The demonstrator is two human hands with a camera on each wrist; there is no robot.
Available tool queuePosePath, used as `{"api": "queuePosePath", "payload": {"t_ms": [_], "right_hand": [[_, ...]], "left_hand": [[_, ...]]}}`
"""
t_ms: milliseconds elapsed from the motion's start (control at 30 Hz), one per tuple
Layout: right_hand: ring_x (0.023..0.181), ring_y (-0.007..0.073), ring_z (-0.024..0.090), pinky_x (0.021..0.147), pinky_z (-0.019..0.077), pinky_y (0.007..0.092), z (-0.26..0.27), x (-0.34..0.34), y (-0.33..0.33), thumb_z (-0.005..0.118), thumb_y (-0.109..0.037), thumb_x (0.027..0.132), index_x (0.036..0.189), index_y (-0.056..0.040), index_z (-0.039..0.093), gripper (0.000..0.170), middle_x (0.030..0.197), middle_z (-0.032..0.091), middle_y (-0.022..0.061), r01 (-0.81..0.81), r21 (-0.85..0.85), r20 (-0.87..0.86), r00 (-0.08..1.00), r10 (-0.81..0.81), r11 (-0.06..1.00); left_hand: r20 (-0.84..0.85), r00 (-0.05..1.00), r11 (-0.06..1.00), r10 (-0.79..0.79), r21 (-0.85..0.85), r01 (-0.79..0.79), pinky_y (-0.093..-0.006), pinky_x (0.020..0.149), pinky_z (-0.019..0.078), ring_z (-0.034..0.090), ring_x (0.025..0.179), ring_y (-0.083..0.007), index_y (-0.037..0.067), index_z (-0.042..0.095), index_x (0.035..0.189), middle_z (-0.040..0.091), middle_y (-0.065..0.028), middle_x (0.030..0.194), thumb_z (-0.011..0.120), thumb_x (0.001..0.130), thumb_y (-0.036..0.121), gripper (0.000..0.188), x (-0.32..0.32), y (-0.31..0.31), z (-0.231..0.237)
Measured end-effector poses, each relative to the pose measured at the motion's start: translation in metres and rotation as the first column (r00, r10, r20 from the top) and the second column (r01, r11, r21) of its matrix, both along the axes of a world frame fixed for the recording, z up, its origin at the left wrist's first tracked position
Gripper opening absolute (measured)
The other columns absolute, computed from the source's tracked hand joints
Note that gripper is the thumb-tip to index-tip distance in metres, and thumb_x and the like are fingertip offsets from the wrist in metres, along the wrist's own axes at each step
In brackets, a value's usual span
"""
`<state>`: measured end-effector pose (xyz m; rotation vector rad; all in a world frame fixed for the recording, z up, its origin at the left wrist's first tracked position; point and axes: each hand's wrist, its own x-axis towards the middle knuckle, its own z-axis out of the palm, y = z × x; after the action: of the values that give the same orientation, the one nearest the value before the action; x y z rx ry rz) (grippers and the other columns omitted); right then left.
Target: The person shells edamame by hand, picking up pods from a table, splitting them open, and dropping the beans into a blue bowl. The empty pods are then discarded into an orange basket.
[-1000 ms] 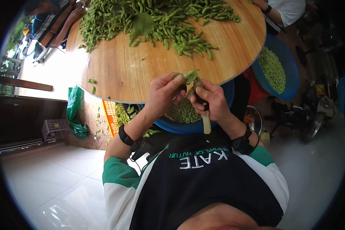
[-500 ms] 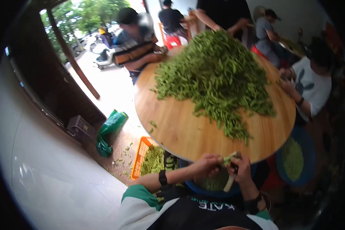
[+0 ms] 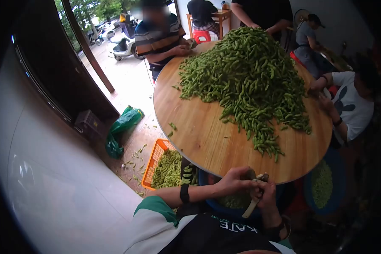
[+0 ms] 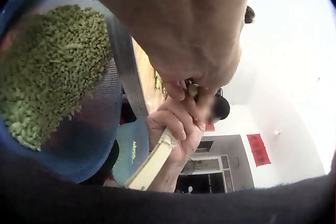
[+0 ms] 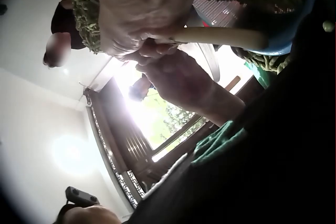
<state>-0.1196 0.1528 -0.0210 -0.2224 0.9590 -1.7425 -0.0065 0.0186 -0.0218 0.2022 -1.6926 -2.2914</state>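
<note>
Close together at the table's near edge, both hands work over a blue basin (image 4: 86, 155) of shelled green beans (image 4: 55, 71). My left hand (image 3: 234, 183) pinches a green bean pod (image 3: 251, 174) at its fingertips, right against the other hand. In my right hand (image 3: 267, 195) is a tool with a pale, flat handle (image 3: 250, 209), which slants down out of the fist; the fingers hide its working end. The right wrist view shows the handle (image 5: 226, 36) below that palm. A large heap of green pods (image 3: 249, 72) covers much of the round wooden table (image 3: 199, 139).
An orange basket (image 3: 147, 180) of pods stands left of the table, near a green bag (image 3: 125, 125) and scattered pods on the floor. Another blue basin (image 3: 342, 190) with beans stands at right. Several people are around the table and behind it.
The head view has swung up and left, bringing the whole heap and the people into sight. My hands have drawn closer together, and the pod between them is more covered by fingers.
</note>
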Motion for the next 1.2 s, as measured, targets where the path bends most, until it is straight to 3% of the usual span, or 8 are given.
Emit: {"api": "queuePosePath", "payload": {"t_ms": [67,300,367,600,667,933,1067,1200], "right_hand": [[0.039,0.0066,0.037,0.036,0.0288,0.0213,0.002,0.002,-0.001,0.055,-0.007,0.085,0.081,-0.0048,0.055,0.004,0.059,0.048,0.001,0.04,0.019,-0.081,0.996,-0.039,0.999],[0.041,0.0063,0.04,0.037,0.0306,0.0212,0.008,0.013,0.005,0.057,-0.004,0.085,0.084,-0.0049,0.054,0.003,0.06,0.051,0.0008,0.11,0.032,-0.193,0.976,-0.102,0.993],[0.044,0.0053,0.043,0.039,0.0317,0.0205,0.004,0.012,0.01,0.056,-0.004,0.086,0.084,-0.0047,0.053,0.004,0.061,0.053,0.0007,0.12,0.05,-0.467,0.88,-0.083,0.992],[0.045,0.0048,0.043,0.04,0.0327,0.02,-0.003,0.02,0.024,0.057,-0.005,0.086,0.083,-0.0044,0.052,0.005,0.062,0.053,0.0007,0.171,0.089,-0.446,0.888,-0.114,0.981],[0.044,0.0057,0.044,0.04,0.0331,0.0204,-0.005,0.012,0.025,0.057,-0.005,0.085,0.082,-0.0031,0.053,0.005,0.062,0.054,0.0016,0.017,0.138,-0.387,0.921,0.038,0.99],[0.044,0.0075,0.045,0.039,0.0323,0.02,-0.007,0.009,0.021,0.059,-0.006,0.08,0.083,-0.0006,0.057,0.006,0.062,0.055,0.0033,0.014,0.107,-0.23,0.973,0.011,0.994],[0.042,0.0057,0.043,0.037,0.029,0.0212,0.005,0.008,0.019,0.055,-0.012,0.081,0.077,-0.0043,0.058,0.009,0.058,0.052,-0.0009,0.085,0.174,-0.354,0.935,-0.018,0.981],[0.04,0.0067,0.042,0.036,0.0274,0.0218,-0.002,0.002,0.018,0.058,-0.012,0.078,0.08,-0.0056,0.057,0.007,0.058,0.052,0.0006,-0.003,0.117,-0.098,0.995,0.014,0.993]], "left_hand": [[0.084,0.995,0.98,-0.058,0.193,0.041,-0.02,0.063,0.046,0.058,0.078,-0.0048,0.004,0.057,0.1,0.062,0.0017,0.089,0.065,0.088,0.01,0.016,0.0,0.0,0.002],[0.107,0.994,0.995,0.018,0.095,-0.028,-0.0201,0.056,0.0476,0.058,0.072,-0.005,0.004,0.052,0.105,0.06,0.0011,0.086,0.057,0.094,0.013,0.015,0.001,0.005,-0.007],[0.139,0.99,0.995,-0.022,0.096,0.008,-0.0208,0.054,0.0468,0.057,0.069,-0.0061,0.003,0.051,0.104,0.059,-0.0011,0.084,0.056,0.093,0.012,0.015,0.01,0.007,-0.002],[0.217,0.965,0.983,-0.147,0.144,0.117,-0.0218,0.049,0.0453,0.057,0.06,-0.0085,0.002,0.054,0.099,0.059,-0.0025,0.076,0.063,0.087,0.004,0.015,0.023,0.006,-0.011],[0.198,0.967,0.983,-0.161,0.118,0.139,-0.0214,0.05,0.0455,0.057,0.061,-0.0087,0.002,0.055,0.098,0.06,-0.0025,0.076,0.063,0.086,0.004,0.014,0.023,0.002,-0.007],[0.197,0.969,0.981,-0.151,0.15,0.122,-0.0218,0.049,0.0462,0.061,0.063,-0.0105,0.002,0.056,0.096,0.063,-0.0039,0.079,0.065,0.085,0.004,0.014,0.017,0.002,0.004],[0.221,0.967,0.944,-0.129,0.326,0.052,-0.0247,0.047,0.0481,0.061,0.06,-0.0145,0.002,0.058,0.092,0.063,-0.0064,0.077,0.065,0.081,0.0,0.013,0.009,0.003,0.007],[0.144,0.965,0.837,-0.217,0.536,0.109,-0.0241,0.045,0.0493,0.061,0.059,-0.0148,0.002,0.056,0.098,0.065,-0.0114,0.081,0.061,0.086,0.003,0.013,0.004,0.0,0.0]]}}
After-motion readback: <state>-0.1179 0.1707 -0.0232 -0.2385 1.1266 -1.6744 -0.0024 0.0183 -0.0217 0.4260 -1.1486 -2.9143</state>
